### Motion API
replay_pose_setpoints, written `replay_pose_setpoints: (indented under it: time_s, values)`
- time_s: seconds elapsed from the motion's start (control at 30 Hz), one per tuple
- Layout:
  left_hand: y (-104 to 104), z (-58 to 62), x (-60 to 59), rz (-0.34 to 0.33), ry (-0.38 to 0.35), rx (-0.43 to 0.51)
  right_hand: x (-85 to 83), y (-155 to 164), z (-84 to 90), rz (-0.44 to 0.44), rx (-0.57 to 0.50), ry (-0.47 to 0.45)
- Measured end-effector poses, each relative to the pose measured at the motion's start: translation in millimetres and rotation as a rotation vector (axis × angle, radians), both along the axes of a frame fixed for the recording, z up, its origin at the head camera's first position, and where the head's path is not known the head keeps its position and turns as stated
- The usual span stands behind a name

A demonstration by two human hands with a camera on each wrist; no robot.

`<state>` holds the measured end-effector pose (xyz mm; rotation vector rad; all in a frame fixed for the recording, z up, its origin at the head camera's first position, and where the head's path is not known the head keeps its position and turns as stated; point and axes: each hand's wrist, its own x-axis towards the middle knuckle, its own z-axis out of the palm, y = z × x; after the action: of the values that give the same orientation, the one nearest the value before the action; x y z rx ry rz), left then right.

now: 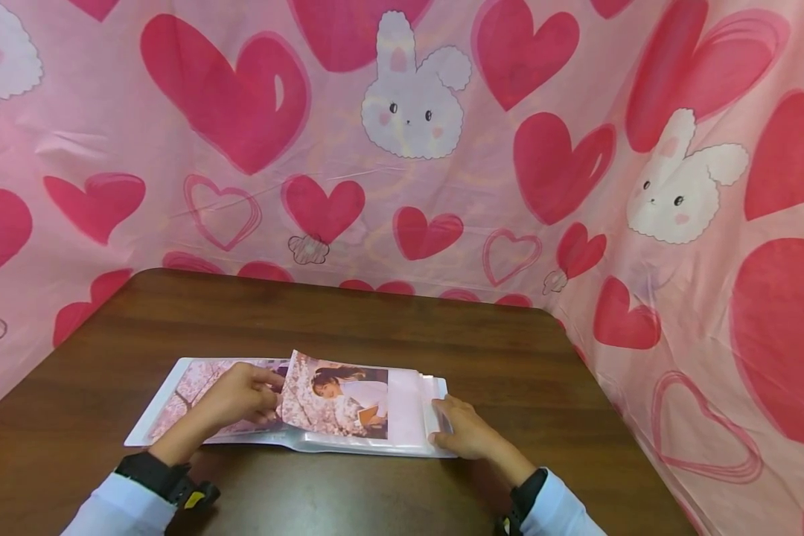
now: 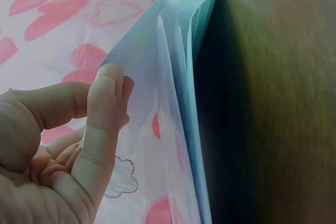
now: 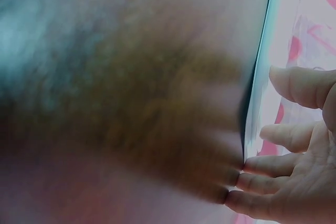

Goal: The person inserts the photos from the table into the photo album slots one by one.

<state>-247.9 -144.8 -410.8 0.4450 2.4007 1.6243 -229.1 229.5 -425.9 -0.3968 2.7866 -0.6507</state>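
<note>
A photo album (image 1: pixel 208 439) with clear sleeves lies spread on the table, a pink blossom picture showing on its left side. Near its middle, a page (image 1: pixel 348 402) printed with a person and blossoms has its left edge raised. My left hand (image 1: pixel 246 394) pinches that edge; in the left wrist view the fingertips (image 2: pixel 111 72) meet at the corner of the sheet, with further layers beside it. At the album's right end, my right hand (image 1: pixel 465 429) rests on the edge. Its fingers (image 3: pixel 273 165) look nearly straight in the right wrist view, tips against the border.
The brown wooden table (image 1: pixel 348 313) extends around the album on every side. Behind it and to the right hangs a pink cloth (image 1: pixel 348 149) with hearts and rabbits. Black bands with cameras (image 1: pixel 157 476) are worn on both wrists.
</note>
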Motion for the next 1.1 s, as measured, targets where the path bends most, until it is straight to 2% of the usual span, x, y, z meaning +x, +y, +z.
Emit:
replay_pose_setpoints:
  time_s: [0.33,0.57,0.87,1.1]
  values:
    - [10.1,-10.0,-4.0,-0.029,-0.005,0.011,-0.9,0.3,-1.9,-0.025,0.008,-0.007]
    - [19.1,-11.8,-0.5,-0.001,-0.015,-0.008,-0.7,-0.1,-1.4,-0.024,0.009,-0.004]
    - [29.5,-20.4,-3.2,-0.02,-0.014,-0.002,-0.2,1.0,-1.7,0.008,0.006,0.027]
    - [36.1,-18.2,-4.4,0.006,-0.035,-0.055,-0.6,2.4,-2.6,-0.009,0.001,0.002]
